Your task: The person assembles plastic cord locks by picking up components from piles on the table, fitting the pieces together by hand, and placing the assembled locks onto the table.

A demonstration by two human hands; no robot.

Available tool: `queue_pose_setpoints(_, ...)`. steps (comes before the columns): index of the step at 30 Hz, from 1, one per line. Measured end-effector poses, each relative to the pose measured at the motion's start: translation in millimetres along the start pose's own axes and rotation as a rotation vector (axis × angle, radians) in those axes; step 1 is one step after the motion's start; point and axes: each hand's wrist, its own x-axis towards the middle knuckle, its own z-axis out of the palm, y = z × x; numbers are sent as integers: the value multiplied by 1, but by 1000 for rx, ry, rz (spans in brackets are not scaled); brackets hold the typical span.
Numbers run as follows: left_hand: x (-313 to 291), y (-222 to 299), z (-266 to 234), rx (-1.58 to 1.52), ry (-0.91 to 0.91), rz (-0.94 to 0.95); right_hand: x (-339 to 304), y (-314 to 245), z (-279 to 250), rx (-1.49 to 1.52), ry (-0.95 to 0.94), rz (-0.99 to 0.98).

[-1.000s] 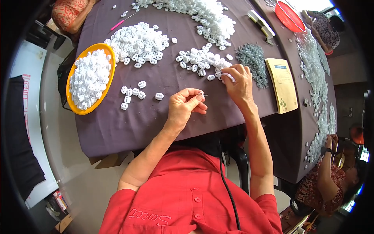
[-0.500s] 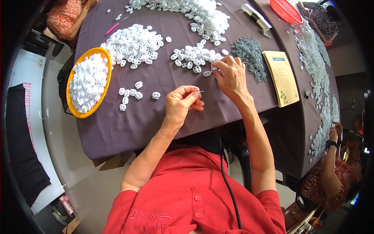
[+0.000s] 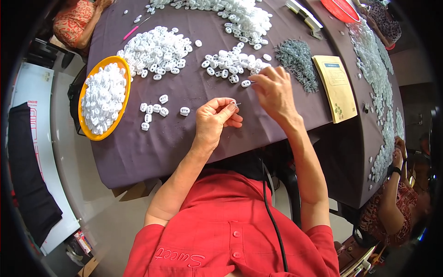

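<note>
My left hand (image 3: 216, 119) is closed in a pinch, its thumb and index finger on a small white piece (image 3: 234, 104) with a thin pale bit sticking out to the right. The fingers hide most of that piece. To the right and a little farther off, my right hand (image 3: 276, 94) is held with thumb and fingertips together, and what lies between them is too small to make out. Just beyond its fingertips spreads a small heap of white oval two-holed pieces (image 3: 233, 62). One single oval piece (image 3: 245, 83) lies at the near edge of this heap.
A yellow oval basket (image 3: 128, 87) full of white pieces stands at left, beside a larger heap (image 3: 159, 48). Several blocky pieces (image 3: 157, 108) lie nearer. Grey small parts (image 3: 297, 64), a tan booklet (image 3: 337, 87) and a pink-handled hook (image 3: 131, 32) are on the cloth. Co-workers sit around.
My right hand has drawn slightly back from the small heap, its fingertips now more bunched together. My left hand keeps its pinch almost in the same place.
</note>
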Motion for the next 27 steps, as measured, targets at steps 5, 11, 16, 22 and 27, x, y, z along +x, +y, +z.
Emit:
queue_pose_setpoints(5, -1, -3, 0, -54, -1, -12, 2, -4, 12, -104, -53, -78)
queue_pose_setpoints(11, -3, 0, 3, -15, 25, 3, -2, -7, 7, -78, -23, -87)
queue_pose_setpoints(16, 0, 1, 11, -7, 59, -13, -35, -15, -1, 862, 71, 577)
queue_pose_setpoints(22, 11, 2, 39, 26, -19, -45, -55, -16, -5, 1269, 174, 803)
queue_pose_setpoints(27, 14, -8, 43, 68, -7, -10, -59, -13, -4, 1341, 177, 791)
